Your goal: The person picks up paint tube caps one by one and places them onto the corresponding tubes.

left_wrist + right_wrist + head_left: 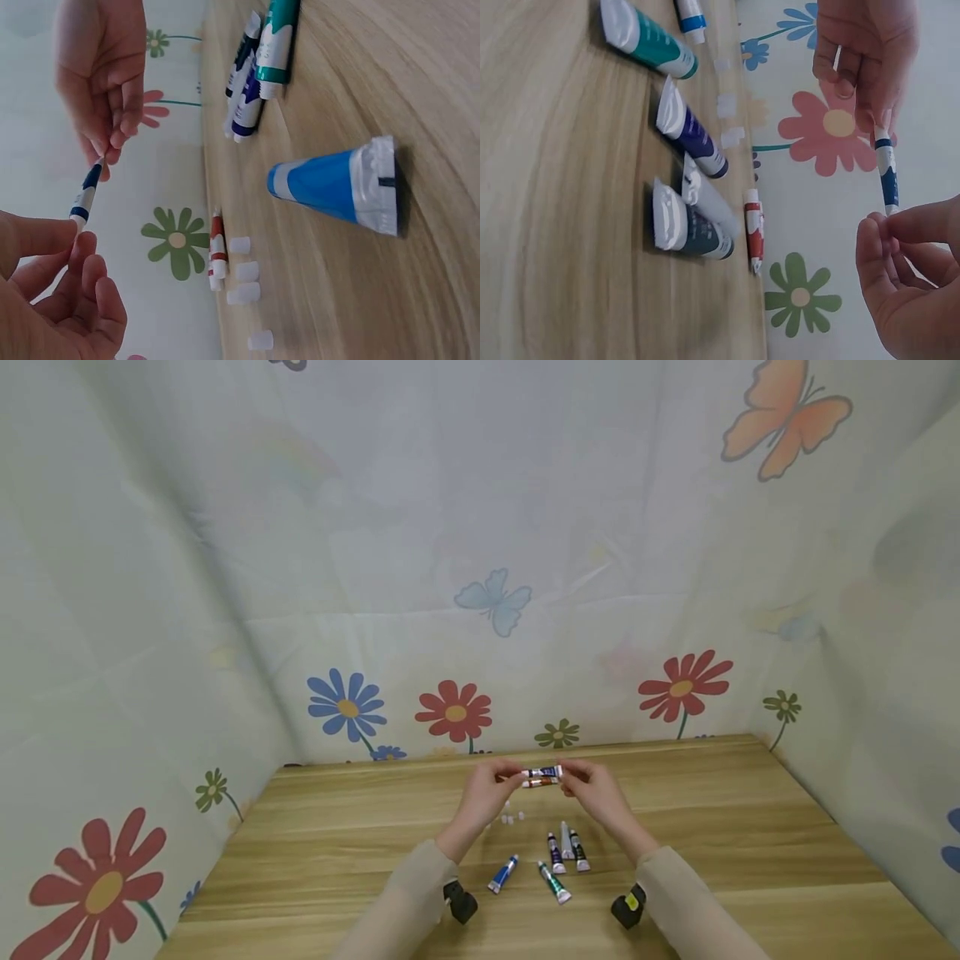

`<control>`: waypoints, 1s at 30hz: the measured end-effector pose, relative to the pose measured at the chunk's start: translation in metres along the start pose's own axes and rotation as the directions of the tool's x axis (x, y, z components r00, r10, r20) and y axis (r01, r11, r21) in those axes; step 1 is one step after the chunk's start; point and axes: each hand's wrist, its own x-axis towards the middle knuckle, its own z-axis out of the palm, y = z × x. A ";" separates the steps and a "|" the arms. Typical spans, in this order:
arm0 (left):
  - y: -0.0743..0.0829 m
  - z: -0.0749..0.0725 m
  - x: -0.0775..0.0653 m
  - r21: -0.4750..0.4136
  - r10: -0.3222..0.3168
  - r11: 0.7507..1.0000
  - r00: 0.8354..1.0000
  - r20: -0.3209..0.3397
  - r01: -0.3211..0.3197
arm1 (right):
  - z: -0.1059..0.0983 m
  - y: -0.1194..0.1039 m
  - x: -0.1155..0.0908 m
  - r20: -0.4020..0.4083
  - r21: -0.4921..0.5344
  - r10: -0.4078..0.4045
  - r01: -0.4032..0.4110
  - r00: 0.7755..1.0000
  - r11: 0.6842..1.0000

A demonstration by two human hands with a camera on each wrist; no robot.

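Observation:
A small dark blue paint tube (543, 771) is held up between both hands, above the table. My left hand (486, 795) pinches its white neck end between thumb and fingertips. At the other end, my right hand (597, 792) pinches the flat tail of the tube with thumb and index finger. In the left wrist view the tube (86, 196) stands slanted between the two hands. Farther back, red-brown paint tubes (217, 247) lie on the table, just under the held tube in the head view.
Nearer on the wooden table (360, 860) lie a bright blue tube (503, 873), a green tube (553, 882), a purple tube (556, 852), a grey-white tube (566, 841) and a dark tube (579, 850). Several small white caps (247, 271) lie left of centre. A flower-printed cloth (375, 568) hangs behind.

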 end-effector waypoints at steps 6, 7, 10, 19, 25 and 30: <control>-0.007 0.004 0.004 -0.005 -0.034 0.999 0.999 0.004 0.034 | -0.001 0.009 0.007 -0.032 0.079 0.019 -0.016 0.999 0.997; -0.007 0.005 0.004 0.002 -0.034 0.999 0.999 0.001 0.034 | -0.001 0.010 0.008 -0.039 0.091 0.021 -0.017 0.999 0.996; -0.009 0.007 0.006 0.013 -0.030 0.999 1.000 -0.006 0.030 | -0.001 0.013 0.011 -0.041 0.100 0.032 -0.028 0.999 0.995; -0.019 0.012 0.009 0.053 -0.057 0.997 0.998 -0.004 0.058 | 0.002 0.018 0.013 -0.028 0.024 0.046 -0.045 0.999 0.999; -0.025 0.014 0.013 0.071 -0.080 0.994 0.997 0.014 0.079 | 0.005 0.025 0.014 0.005 -0.043 0.063 -0.063 0.998 0.997; -0.028 0.014 0.016 0.115 -0.110 0.988 0.994 0.025 0.107 | 0.006 0.027 0.015 0.013 -0.046 0.087 -0.086 0.996 0.995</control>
